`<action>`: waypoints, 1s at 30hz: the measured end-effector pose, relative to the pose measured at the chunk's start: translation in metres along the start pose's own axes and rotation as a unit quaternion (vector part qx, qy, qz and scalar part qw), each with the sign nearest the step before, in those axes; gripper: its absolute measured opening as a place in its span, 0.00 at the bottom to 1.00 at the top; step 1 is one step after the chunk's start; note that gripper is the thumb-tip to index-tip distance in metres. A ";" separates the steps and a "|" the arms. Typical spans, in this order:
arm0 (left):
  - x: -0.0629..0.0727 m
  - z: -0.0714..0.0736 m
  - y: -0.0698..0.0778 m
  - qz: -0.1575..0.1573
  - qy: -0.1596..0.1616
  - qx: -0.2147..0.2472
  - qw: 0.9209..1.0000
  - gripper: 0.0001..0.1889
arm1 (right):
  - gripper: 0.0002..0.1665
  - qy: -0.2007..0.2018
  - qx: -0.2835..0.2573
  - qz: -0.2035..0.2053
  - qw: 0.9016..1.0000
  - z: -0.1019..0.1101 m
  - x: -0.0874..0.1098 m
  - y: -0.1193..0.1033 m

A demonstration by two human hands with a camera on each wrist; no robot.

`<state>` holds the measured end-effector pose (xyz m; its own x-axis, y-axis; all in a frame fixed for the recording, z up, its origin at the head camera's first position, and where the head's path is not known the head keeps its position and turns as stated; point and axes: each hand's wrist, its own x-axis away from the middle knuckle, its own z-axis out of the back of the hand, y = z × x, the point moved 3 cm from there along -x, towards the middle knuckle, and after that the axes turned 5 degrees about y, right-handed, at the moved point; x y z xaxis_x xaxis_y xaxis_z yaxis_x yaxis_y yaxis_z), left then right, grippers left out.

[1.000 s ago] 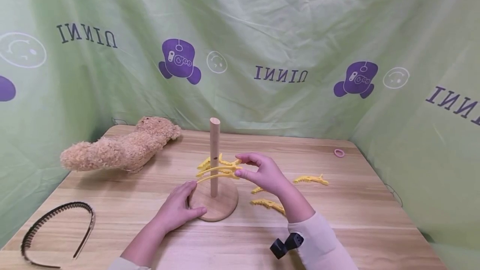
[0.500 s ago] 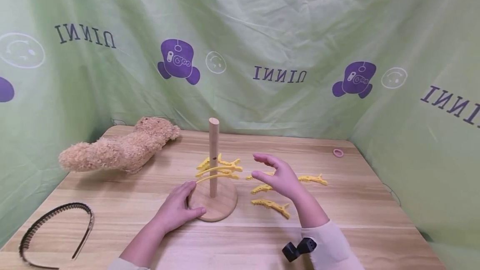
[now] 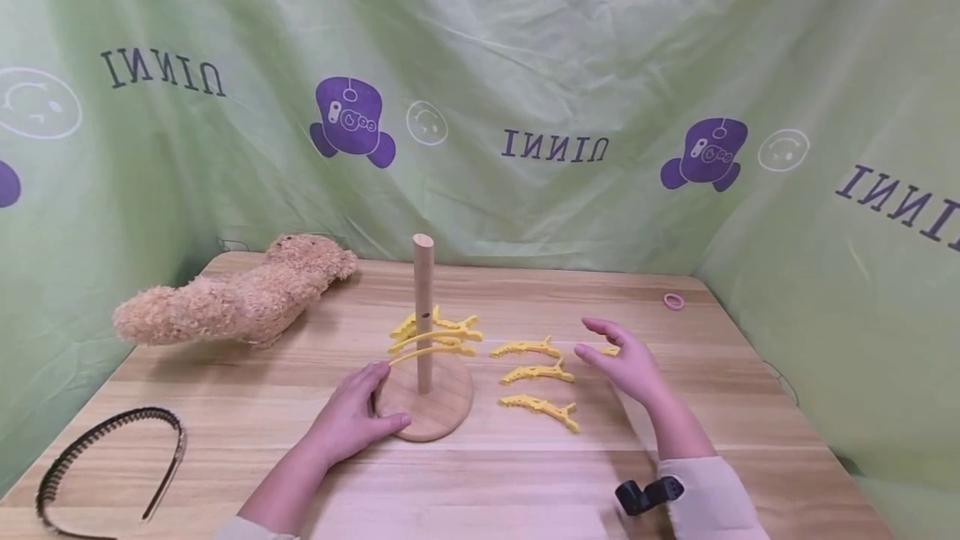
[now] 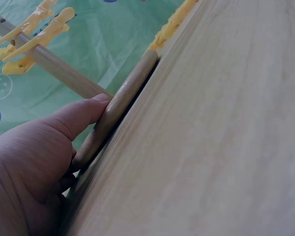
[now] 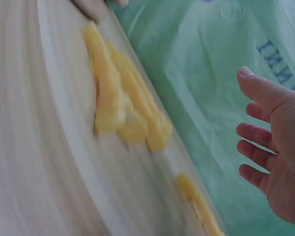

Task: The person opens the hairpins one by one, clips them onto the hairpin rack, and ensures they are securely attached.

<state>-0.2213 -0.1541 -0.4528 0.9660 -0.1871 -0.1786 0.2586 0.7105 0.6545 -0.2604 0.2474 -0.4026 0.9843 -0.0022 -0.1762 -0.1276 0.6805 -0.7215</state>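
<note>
My left hand (image 3: 345,419) holds the round base (image 3: 442,417) of a wooden stand, its thumb on top and its other fingers at the far rim, partly hidden in the left wrist view. Several yellow alligator hair clips (image 3: 467,349) are clamped on the upright post (image 3: 423,273), sticking out sideways. Nothing is in my right hand (image 3: 628,369), which hovers with fingers spread over the table's right half. Just behind its fingertips lies a mostly covered yellow clip (image 3: 610,351). Between hand and stand, three more clips lie in a column: a far clip (image 3: 527,347), a middle clip (image 3: 538,372) and a near clip (image 3: 542,408).
A fluffy brown plush toy (image 3: 240,298) lies at the back left. At the front left is a dark toothed headband (image 3: 52,473). A small pink ring (image 3: 672,302) lies at the back right. Green printed cloth (image 3: 480,65) surrounds the wooden table (image 3: 465,498) on its back and sides.
My right hand has let go of the clip on the post and moved right, uncovering the loose clips and now covering the rightmost one. My left hand stays on the base.
</note>
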 end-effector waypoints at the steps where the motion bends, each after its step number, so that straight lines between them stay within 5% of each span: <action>1: 0.000 0.000 0.000 0.000 0.000 -0.001 1.000 0.48 | 0.34 -0.001 0.004 -0.008 1.000 0.003 0.000 0.006; 14: 0.000 0.000 0.000 0.000 0.000 -0.004 1.000 0.49 | 0.41 -0.022 0.058 -0.047 0.997 0.036 -0.001 0.060; 20: 0.001 0.000 0.000 -0.001 0.001 -0.004 1.000 0.48 | 0.44 -0.047 0.035 -0.071 0.996 0.038 -0.002 0.079; 30: 0.001 0.000 0.000 0.001 -0.001 0.000 1.000 0.49 | 0.36 -0.027 0.067 -0.007 0.997 0.040 -0.007 0.095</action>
<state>-0.2203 -0.1540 -0.4528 0.9662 -0.1879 -0.1762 0.2576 0.7113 0.6540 -0.2747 0.3420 -0.4431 0.9916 0.0240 -0.1275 -0.0994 0.7720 -0.6278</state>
